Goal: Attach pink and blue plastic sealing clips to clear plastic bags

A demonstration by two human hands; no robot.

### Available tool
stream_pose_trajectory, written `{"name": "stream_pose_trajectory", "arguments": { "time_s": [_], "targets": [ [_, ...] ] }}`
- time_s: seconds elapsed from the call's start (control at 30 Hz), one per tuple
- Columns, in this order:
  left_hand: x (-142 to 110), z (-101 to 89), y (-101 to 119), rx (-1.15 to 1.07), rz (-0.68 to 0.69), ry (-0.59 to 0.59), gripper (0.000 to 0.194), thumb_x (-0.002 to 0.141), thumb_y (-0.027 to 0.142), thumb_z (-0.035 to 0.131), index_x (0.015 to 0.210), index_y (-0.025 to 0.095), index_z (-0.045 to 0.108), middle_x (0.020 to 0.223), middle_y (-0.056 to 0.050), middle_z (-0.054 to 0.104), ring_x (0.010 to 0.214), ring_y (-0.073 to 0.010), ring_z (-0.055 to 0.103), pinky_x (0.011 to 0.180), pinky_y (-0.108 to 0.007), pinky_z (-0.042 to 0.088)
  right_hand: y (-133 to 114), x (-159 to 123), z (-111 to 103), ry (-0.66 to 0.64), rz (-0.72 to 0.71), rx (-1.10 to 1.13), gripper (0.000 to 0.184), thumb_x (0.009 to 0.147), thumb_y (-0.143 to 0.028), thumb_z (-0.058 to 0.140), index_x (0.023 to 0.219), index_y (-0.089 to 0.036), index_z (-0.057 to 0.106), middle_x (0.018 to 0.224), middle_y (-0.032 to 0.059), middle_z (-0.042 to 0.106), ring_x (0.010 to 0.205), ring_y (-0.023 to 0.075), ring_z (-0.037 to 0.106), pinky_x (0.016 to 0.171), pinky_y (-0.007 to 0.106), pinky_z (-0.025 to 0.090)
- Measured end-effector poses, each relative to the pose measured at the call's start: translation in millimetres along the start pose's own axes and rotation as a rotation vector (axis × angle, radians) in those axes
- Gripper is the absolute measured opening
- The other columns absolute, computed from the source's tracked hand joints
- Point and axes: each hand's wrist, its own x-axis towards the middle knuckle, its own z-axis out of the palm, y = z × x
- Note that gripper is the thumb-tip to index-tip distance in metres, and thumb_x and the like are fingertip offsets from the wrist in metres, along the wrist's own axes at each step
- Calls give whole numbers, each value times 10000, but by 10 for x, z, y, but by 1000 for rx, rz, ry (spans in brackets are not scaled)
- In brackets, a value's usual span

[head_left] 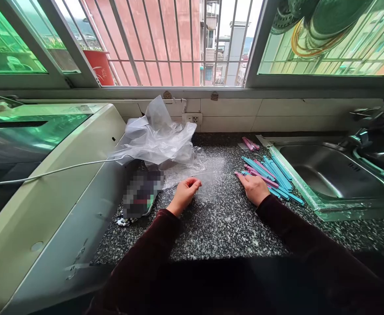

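Observation:
My left hand rests on the speckled granite counter, fingers pinched on the edge of a small clear plastic bag lying flat there. My right hand lies on the near end of a pile of blue and pink plastic sticks, fingers curled over some of them; whether it grips one I cannot tell. Two more pink sticks lie apart near the wall. Both arms wear dark red sleeves.
A heap of crumpled clear plastic bags sits at the back left of the counter, beside a blurred dark object. A washing machine with a white cable stands left. A steel sink with a tap is right. A barred window is above.

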Motion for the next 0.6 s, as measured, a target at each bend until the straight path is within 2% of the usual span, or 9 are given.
{"name": "stream_pose_trajectory", "arguments": {
  "time_s": [0.1, 0.27, 0.43, 0.6],
  "targets": [
    [5, -7, -14, -9, -4, -5, 298, 671, 437, 539, 623, 144, 573, 514, 40, 447, 491, -84, 348, 488, -220, 273, -11, 62, 28, -26, 35, 80, 424, 838, -121, 381, 1236, -73, 521, 855, 133, 650, 778, 209, 589, 693, 303, 386],
    [11, -21, -35, -7, -11, -10, 289, 695, 423, 533, 633, 144, 573, 522, 38, 446, 498, -85, 347, 498, -223, 276, -7, 158, -32, -127, 156, 215, 393, 827, -166, 401, 1175, -124, 576, 941, 111, 656, 891, 200, 595, 753, 277, 419],
    [-1, -6, -17, 2, -17, -32, 291, 697, 423, 528, 635, 141, 568, 536, 34, 442, 504, -84, 342, 495, -223, 266, 45, 233, -79, -219, 167, 254, 355, 801, -160, 437, 1098, -155, 632, 988, 93, 669, 908, 198, 605, 775, 281, 427],
    [0, -11, -21, -7, -7, -25, 293, 683, 428, 529, 628, 143, 569, 518, 43, 430, 488, -81, 336, 490, -223, 265, 33, 241, -89, -218, 175, 249, 330, 799, -172, 466, 1078, -151, 640, 1003, 101, 668, 907, 206, 602, 779, 287, 421]
  ]
}}
